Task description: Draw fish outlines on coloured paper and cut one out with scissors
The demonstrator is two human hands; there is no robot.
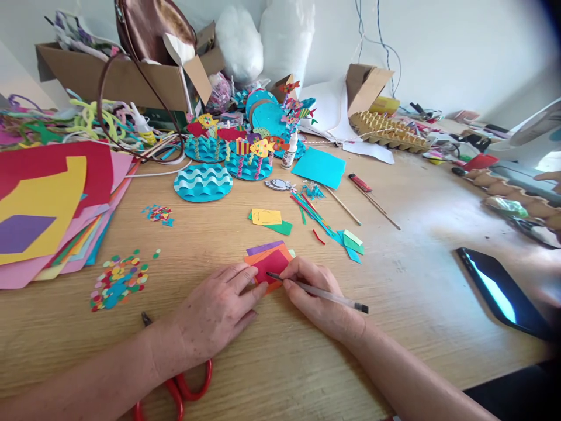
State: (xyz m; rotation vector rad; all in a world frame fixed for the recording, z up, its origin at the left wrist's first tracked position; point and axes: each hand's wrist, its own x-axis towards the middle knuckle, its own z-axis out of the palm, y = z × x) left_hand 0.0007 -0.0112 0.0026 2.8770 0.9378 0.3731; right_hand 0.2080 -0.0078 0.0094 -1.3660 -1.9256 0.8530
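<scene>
My right hand (313,289) grips a clear-barrelled pen (328,294), its tip on a small red paper piece (274,263). Beneath the red piece lie orange paper (250,258) and purple paper (265,248). Flat on the table, my left hand (214,307) has its fingers outstretched, the fingertips resting on the left edge of these papers. Red-handled scissors (209,380) lie partly hidden under my left forearm. Just beyond the papers, a yellow piece with drawn lines (266,217) overlaps a green piece (283,227).
Paper dots (131,275) and a stack of coloured sheets (39,216) lie left. Farther back are blue wavy discs (203,182), a glue bottle (290,153) and a cardboard box (109,82). A phone (499,292) lies right, near a blurred hand at the edge.
</scene>
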